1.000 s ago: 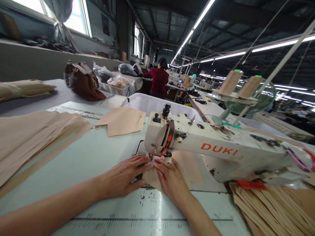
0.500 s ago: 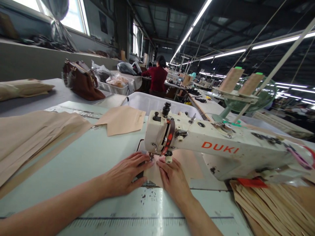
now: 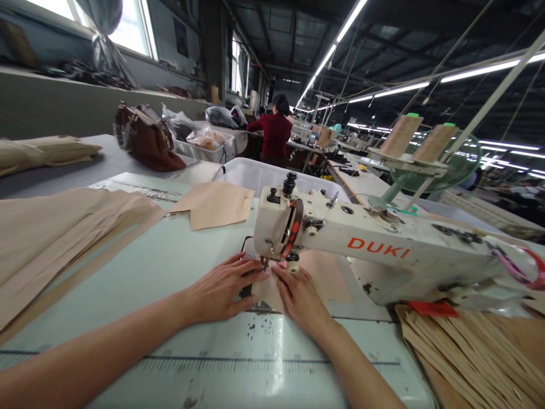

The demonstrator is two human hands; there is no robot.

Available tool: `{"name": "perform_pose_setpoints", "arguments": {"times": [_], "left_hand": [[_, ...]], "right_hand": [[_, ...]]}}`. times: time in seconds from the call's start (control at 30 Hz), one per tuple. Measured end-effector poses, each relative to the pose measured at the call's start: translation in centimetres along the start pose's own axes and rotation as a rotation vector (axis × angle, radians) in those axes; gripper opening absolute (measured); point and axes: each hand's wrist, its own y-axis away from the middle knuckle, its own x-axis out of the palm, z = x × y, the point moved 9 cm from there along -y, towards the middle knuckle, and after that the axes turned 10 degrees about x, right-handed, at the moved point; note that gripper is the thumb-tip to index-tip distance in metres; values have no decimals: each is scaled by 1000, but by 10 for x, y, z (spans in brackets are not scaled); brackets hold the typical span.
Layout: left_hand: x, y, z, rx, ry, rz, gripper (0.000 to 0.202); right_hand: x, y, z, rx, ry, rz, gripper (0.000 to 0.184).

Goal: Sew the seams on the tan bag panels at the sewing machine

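A beige panel (image 3: 327,275), leather or fabric, lies under the white sewing machine (image 3: 327,233) lettered DUKI. My left hand (image 3: 223,287) rests at the left of the presser foot (image 3: 264,263), fingers stretched out and lying on the work, thumb spread below. On the other side my right hand (image 3: 304,295) has its bent fingers pressed together on the panel, close to the foot. Both sets of fingertips nearly meet in front of the needle, whose tip is hidden. Another beige cut piece (image 3: 215,203) lies flat behind the machine head, to the left.
Stacked beige pieces (image 3: 63,233) cover the table's left side. Beige strips (image 3: 464,358) lie at the lower right. A white bin (image 3: 242,170) stands behind the machine, near a brown handbag (image 3: 151,139). Thread cones (image 3: 400,136) stand at right; a person in red (image 3: 275,136) sits beyond.
The view has shifted slightly, so the table and machine head appear a little higher and further right. Both hands stay beside the presser foot with much the same pose.
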Motion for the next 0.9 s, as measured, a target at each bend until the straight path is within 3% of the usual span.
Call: {"name": "perform_pose_setpoints", "arguments": {"times": [0.2, 0.3, 0.47, 0.6, 0.67, 0.73, 0.9], "left_hand": [[1, 8, 0, -57, 19, 33, 52], [-6, 18, -2, -146, 24, 12, 48], [-9, 22, -5, -173, 47, 9, 50], [-4, 13, -6, -102, 71, 40, 54], [-3, 12, -4, -94, 72, 45, 56], [-3, 12, -2, -97, 69, 45, 56], [-5, 9, -5, -31, 89, 68, 54]], "right_hand": [[-16, -41, -42, 38, 177, 55, 23], [-17, -22, -45, 81, 249, 34, 33], [-30, 41, -17, 217, 365, -5, 35], [-39, 39, -1, 196, 326, -39, 29], [-31, 27, 8, 90, 264, -26, 30], [-15, 20, 15, 17, 203, 24, 41], [14, 24, 18, 192, 148, 64, 49]]}}
